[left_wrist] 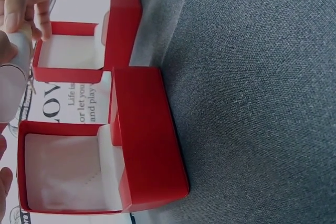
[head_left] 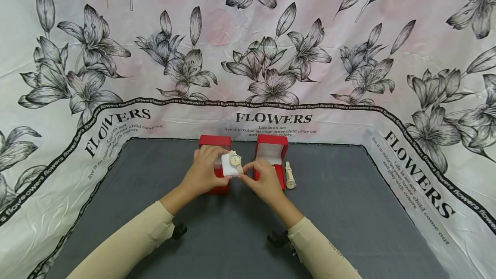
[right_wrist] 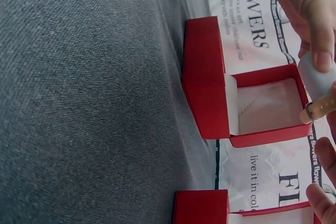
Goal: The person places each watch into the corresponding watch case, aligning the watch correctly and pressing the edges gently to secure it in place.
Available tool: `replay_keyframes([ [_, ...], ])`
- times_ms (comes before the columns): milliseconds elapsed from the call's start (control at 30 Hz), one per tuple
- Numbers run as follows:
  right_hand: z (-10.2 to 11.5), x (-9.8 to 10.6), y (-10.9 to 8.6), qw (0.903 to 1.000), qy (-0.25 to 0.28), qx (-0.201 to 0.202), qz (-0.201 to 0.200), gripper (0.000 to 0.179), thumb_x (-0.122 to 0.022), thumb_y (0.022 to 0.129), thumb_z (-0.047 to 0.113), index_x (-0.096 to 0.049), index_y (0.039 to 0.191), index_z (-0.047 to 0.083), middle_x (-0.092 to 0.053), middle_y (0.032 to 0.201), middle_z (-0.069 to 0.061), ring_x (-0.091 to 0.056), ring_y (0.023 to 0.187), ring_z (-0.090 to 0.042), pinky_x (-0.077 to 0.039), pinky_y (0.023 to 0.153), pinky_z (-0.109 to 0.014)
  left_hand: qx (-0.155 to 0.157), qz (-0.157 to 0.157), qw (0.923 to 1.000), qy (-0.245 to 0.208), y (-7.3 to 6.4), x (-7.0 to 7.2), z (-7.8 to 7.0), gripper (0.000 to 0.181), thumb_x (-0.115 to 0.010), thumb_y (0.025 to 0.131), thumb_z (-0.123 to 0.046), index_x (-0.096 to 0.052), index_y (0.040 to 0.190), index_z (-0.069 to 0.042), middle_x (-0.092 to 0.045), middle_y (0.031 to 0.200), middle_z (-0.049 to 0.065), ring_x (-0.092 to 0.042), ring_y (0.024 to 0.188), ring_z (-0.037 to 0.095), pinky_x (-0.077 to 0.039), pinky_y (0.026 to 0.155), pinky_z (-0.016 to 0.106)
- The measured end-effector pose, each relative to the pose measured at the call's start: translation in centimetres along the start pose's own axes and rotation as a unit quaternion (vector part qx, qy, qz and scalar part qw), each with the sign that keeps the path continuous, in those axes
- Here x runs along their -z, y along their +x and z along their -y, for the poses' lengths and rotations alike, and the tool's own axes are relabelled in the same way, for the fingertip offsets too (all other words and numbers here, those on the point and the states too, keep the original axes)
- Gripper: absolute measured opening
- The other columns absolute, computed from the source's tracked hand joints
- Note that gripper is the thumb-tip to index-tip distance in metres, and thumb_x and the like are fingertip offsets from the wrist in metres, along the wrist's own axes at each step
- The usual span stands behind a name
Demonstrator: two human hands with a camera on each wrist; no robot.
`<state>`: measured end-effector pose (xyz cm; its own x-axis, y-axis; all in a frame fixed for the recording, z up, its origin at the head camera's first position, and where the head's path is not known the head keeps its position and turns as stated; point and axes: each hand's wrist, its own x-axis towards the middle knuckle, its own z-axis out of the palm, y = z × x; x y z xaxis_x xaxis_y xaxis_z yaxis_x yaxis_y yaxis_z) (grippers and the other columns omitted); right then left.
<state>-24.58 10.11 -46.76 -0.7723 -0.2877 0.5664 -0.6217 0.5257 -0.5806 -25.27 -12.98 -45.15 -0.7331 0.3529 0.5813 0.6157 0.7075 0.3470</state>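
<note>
In the head view my left hand (head_left: 201, 169) grips a small white watch cushion (head_left: 227, 167) between thumb and fingers. A wristwatch (head_left: 234, 159) with a pale dial and cream strap lies across the cushion, dial up. My right hand (head_left: 266, 176) pinches the lower end of its strap, close to the cushion's edge. The right wrist view shows the strap's buckle (right_wrist: 310, 112) beside the cushion (right_wrist: 315, 77). Both hands are raised in front of two open red boxes: the left box (head_left: 215, 140) is partly covered by my left hand, the right box (head_left: 273, 140) by my right.
A second cream-strapped watch (head_left: 290, 180) lies on the grey cloth (head_left: 333, 210), just right of the right box. Both box lids stand up, showing white lining (left_wrist: 63, 169). Behind the table hangs a flower-printed sheet (head_left: 271, 117).
</note>
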Motion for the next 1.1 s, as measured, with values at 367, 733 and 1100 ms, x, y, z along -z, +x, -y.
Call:
replay_keyframes([
  [367,0.0,-0.6,-0.3,0.9998,0.019,0.000,0.002,0.018,-0.088,0.081,0.015,-0.074,0.092,0.014,-0.071,0.090,0.001,-0.061,0.086,-0.014,-0.050,0.083,-0.040,-0.002,-0.006,0.9998,0.017,0.2,0.0,0.1,0.070,-0.092,0.068,-0.033,-0.061,0.127,-0.011,-0.066,0.123,0.007,-0.053,0.112,0.026,-0.036,0.090,0.047],
  [733,-1.1,0.6,-0.2,0.9962,0.051,0.047,0.053,0.022,-0.087,0.081,0.010,-0.076,0.100,0.015,-0.073,0.099,0.003,-0.066,0.095,-0.020,-0.054,0.089,-0.034,-0.021,0.028,0.9994,0.007,0.1,-0.1,0.1,0.070,-0.093,0.070,-0.032,-0.061,0.129,-0.011,-0.064,0.129,0.006,-0.052,0.117,0.025,-0.036,0.088,0.045],
  [1100,-1.8,2.6,1.3,0.9875,0.043,0.035,0.148,0.084,-0.091,0.077,0.026,-0.051,0.151,0.018,-0.052,0.148,-0.001,-0.047,0.137,-0.022,-0.043,0.111,-0.051,-0.048,0.073,0.9962,-0.006,0.5,0.5,-0.5,0.070,-0.092,0.072,-0.033,-0.062,0.131,-0.011,-0.062,0.133,0.008,-0.051,0.124,0.025,-0.035,0.108,0.056],
])
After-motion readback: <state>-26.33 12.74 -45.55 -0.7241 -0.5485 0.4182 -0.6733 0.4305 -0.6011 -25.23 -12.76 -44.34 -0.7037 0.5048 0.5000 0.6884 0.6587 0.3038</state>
